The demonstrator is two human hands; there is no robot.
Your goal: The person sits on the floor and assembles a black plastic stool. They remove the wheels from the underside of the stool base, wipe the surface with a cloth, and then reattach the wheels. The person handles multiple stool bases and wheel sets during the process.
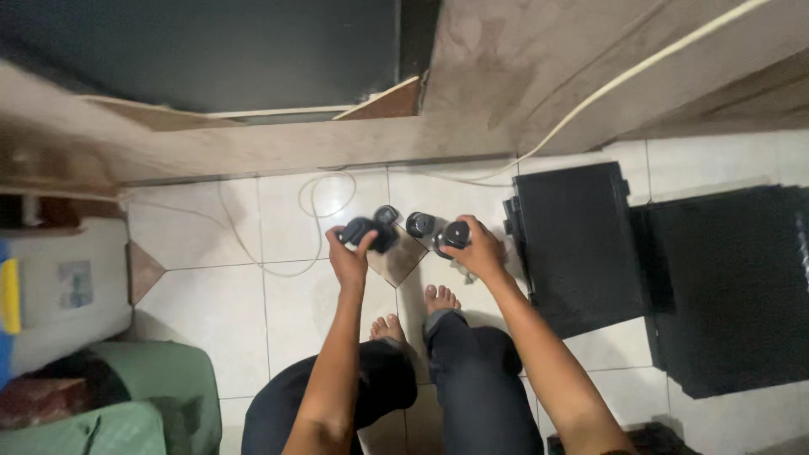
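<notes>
At the left edge of the floor (278, 286), which is laid in white glazed tiles, a white plastic box (67, 291) is standing, with a green fabric bundle (143, 396) lying below it. A thin white cord (324, 190) is looping across the tiles near the base of the brown wall (472, 93).

The left hand (350, 257) is reaching forward over the floor. Its grip is pressed closed around a black rounded handheld object (371, 229), with the fingers wrapping the lower part. The exact kind of object cannot be told.

Just beside it, the right hand (479, 251) is gripping a second black object with two rounded ends (438, 232). Its grip is likewise closed on the object, thumb over the near end. The two black objects are being held close together but apart, above a small brown diamond tile inset (400, 263).

Below the hands, the person's bare feet (413, 312) are resting on the floor, and the dark trouser legs (455, 379) are showing.

To the right, two flat black rectangular cases (581, 244) are lying open on the floor toward its right edge.
</notes>
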